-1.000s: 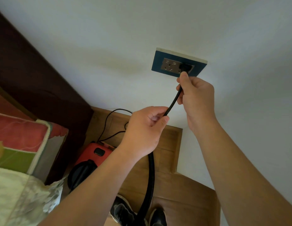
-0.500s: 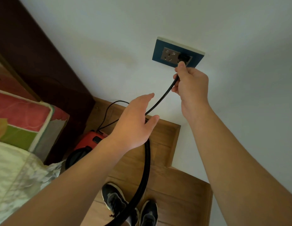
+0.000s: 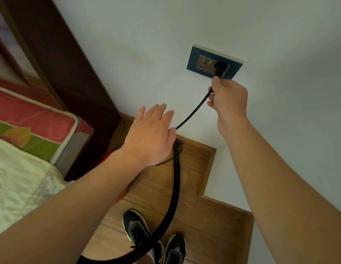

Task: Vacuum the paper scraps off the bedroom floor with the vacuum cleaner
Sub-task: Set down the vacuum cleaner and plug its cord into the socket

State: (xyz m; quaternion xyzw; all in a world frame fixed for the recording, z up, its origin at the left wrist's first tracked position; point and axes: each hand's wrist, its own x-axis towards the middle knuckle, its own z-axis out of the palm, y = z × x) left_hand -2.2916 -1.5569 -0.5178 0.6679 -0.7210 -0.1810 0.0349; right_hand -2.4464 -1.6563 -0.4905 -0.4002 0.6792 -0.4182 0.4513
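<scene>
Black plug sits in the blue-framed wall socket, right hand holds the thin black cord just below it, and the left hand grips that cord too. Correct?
Not quite. In the head view the left hand is open, fingers straight, gripping nothing. The rest holds: the black plug sits in the blue-framed wall socket, and the right hand holds the thin black cord just below it.

Hands: two, left hand (image 3: 148, 136), right hand (image 3: 229, 100)
Shoes (image 3: 136, 228): two
Wall socket (image 3: 194, 61): one
Plug (image 3: 219, 68): one
Cord (image 3: 194, 113): one
Hose (image 3: 176, 187): one
</scene>
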